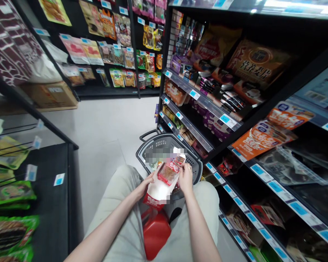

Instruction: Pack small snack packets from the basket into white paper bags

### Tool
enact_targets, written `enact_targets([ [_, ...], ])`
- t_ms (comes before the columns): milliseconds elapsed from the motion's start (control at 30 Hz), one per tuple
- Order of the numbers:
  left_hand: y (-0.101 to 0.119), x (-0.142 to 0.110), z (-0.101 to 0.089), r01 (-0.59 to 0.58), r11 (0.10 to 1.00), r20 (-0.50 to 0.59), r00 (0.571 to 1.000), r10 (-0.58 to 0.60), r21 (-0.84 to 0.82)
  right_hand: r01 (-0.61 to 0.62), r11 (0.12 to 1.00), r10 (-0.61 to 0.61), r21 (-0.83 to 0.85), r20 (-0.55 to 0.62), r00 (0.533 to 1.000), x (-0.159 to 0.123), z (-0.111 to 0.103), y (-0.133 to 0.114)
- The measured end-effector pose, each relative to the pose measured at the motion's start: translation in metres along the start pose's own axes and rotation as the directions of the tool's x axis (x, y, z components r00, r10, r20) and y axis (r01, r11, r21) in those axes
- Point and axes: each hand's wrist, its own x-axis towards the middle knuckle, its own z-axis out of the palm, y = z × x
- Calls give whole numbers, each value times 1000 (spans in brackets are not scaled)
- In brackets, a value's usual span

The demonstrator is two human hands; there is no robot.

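Note:
A red and white snack packet (168, 174) with a printed food picture is held up over the near side of a grey shopping basket (168, 139). My left hand (147, 186) grips the packet's left edge, fingers closed on it. On the opposite edge, near the top, my right hand (186, 177) pinches it between thumb and fingers. Part of the packet and the basket's contents is pixelated, so what lies inside is hard to make out. The basket stands on the floor just in front of my knees.
Below my hands, between my legs, is a red plastic stool (156, 233). A black shelf unit (205, 102) with packaged goods stands close on the right. At left is a low black rack (50, 203) of hanging packets. A cardboard box (50, 95) sits at the far left.

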Motion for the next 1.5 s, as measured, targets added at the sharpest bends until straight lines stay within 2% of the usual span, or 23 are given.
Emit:
enact_targets([
  [67, -1, 1, -2, -11, 1000, 2, 1000, 11, -10, -24, 977, 32, 210, -37, 999, -2, -6, -3],
  [167, -2, 3, -4, -32, 999, 12, 999, 33, -33, -80, 895, 180, 438, -191, 965, -2, -17, -2],
  [267, -3, 3, -4, -29, 999, 9, 1000, 30, -40, -74, 712, 360, 699, -272, 893, 4, -28, 7],
  [333, -2, 2, -3, -18, 999, 6, 1000, 18, -42, -56, 519, 438, 853, -210, 874, 9, -35, 16],
  [367, -1, 2, -2, -13, 999, 3, 1000, 13, -44, -59, 402, 449, 914, -141, 882, 10, -39, 20],
  [467, 0, 2, 1, 2, 999, -13, 1000, -3, -43, -104, 89, 380, 991, 62, 923, 8, -48, 29],
  [633, 1, 1, 3, -1, 1000, -40, 999, 0, -27, -138, -197, 274, 971, 190, 943, -2, -61, 32],
  [767, 4, -2, 7, 21, 1000, -73, 997, -22, -24, -123, -390, 217, 913, 221, 951, -4, -64, 29],
  [867, 5, -3, 10, 22, 1000, -86, 996, -23, -9, -107, -438, 206, 893, 215, 955, -4, -65, 28],
  [1233, 1, 0, 5, 19, 1000, -48, 999, -19, -1, -99, -460, 201, 882, 212, 956, -3, -67, 28],
  [1333, 2, 0, 5, 18, 1000, -57, 998, -18, -3, -98, -423, 230, 901, 211, 950, -3, -68, 27],
  [1500, 2, 0, 6, 15, 1000, -63, 998, -16, -17, -98, -252, 303, 963, 174, 937, -3, -69, 23],
])
